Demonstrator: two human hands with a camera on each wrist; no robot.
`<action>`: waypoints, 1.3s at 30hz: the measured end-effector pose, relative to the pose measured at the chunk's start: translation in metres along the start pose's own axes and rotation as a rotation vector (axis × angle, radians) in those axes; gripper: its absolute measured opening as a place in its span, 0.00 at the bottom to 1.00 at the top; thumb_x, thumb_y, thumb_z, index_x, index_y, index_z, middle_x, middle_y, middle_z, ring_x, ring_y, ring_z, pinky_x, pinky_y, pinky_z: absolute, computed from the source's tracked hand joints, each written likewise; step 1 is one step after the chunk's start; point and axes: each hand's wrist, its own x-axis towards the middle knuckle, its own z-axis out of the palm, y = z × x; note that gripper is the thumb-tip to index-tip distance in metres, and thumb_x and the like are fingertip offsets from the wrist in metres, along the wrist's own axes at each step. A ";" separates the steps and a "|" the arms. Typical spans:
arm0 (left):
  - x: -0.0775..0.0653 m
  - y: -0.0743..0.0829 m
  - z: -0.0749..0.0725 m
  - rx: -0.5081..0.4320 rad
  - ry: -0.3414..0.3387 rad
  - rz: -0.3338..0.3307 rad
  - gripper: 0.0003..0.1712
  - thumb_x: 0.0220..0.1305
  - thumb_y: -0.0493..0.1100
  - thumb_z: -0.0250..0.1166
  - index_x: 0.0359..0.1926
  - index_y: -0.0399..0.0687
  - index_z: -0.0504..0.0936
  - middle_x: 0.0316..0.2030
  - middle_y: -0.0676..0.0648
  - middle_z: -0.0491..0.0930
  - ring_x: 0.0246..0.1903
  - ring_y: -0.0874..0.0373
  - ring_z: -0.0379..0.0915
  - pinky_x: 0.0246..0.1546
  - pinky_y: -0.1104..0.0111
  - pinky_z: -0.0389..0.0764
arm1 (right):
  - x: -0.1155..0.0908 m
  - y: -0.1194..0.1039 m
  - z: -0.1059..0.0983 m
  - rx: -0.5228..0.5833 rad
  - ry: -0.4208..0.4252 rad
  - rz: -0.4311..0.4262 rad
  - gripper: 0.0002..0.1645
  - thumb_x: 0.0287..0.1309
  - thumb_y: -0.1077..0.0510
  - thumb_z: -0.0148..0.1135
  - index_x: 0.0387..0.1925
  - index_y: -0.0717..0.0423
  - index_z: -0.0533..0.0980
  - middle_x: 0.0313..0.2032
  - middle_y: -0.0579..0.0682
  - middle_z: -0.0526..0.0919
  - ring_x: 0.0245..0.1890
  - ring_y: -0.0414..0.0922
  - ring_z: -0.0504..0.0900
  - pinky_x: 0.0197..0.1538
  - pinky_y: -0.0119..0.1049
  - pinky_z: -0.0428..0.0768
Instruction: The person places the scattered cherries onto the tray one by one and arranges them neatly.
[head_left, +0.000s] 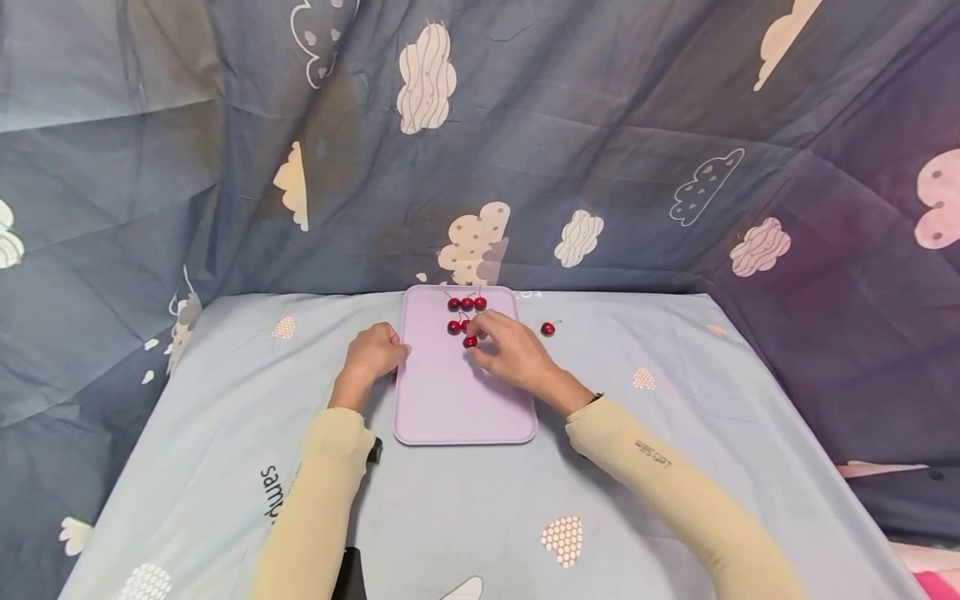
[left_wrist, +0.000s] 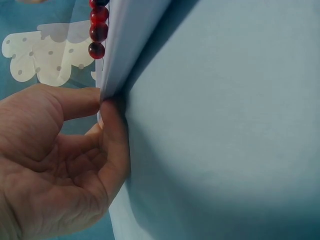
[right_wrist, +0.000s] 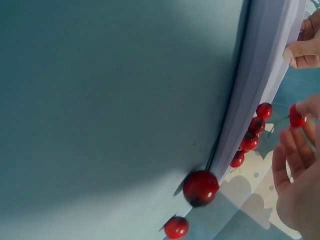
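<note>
A lilac tray [head_left: 457, 408] lies on the bed-like surface, its left rim pinched between thumb and fingers of my left hand [head_left: 372, 350]. In the left wrist view, the left hand [left_wrist: 60, 155] has its thumb on the rim and a finger beneath it. Over the tray, my right hand [head_left: 516, 350] pinches a red cherry [head_left: 470, 342] between thumb and fingertips; the right wrist view shows this cherry [right_wrist: 297, 118] held with its stem hanging. Three cherries [head_left: 467, 305] stand in a row near the tray's far edge. Closer lie further cherries [head_left: 453, 327], partly covered by the right hand.
A stemmed cherry [head_left: 548, 329] rests on the pale blue cloth [head_left: 465, 508] right of the tray. The right wrist view shows two cherries outside the rim, one nearer [right_wrist: 201, 188]. Behind hangs a dark cloud-patterned cloth [head_left: 360, 217].
</note>
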 end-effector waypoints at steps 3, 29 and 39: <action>0.000 0.000 0.000 0.001 0.000 0.004 0.14 0.72 0.47 0.64 0.32 0.44 0.75 0.22 0.47 0.79 0.32 0.50 0.76 0.32 0.65 0.69 | 0.004 -0.002 0.005 0.033 -0.048 -0.063 0.17 0.57 0.59 0.76 0.46 0.47 0.80 0.46 0.44 0.85 0.48 0.42 0.84 0.55 0.41 0.84; -0.001 0.001 0.002 -0.005 0.003 -0.018 0.14 0.72 0.48 0.64 0.34 0.44 0.74 0.25 0.46 0.77 0.33 0.50 0.75 0.32 0.65 0.69 | 0.024 -0.016 0.026 -0.090 -0.169 0.027 0.18 0.61 0.42 0.76 0.43 0.46 0.78 0.30 0.42 0.81 0.29 0.39 0.77 0.35 0.37 0.75; -0.001 0.002 0.001 -0.013 -0.005 -0.032 0.14 0.73 0.48 0.65 0.34 0.44 0.74 0.25 0.46 0.77 0.32 0.51 0.75 0.32 0.66 0.70 | 0.030 -0.015 0.025 -0.061 -0.189 -0.014 0.07 0.63 0.55 0.71 0.41 0.45 0.81 0.32 0.43 0.82 0.34 0.42 0.78 0.40 0.39 0.77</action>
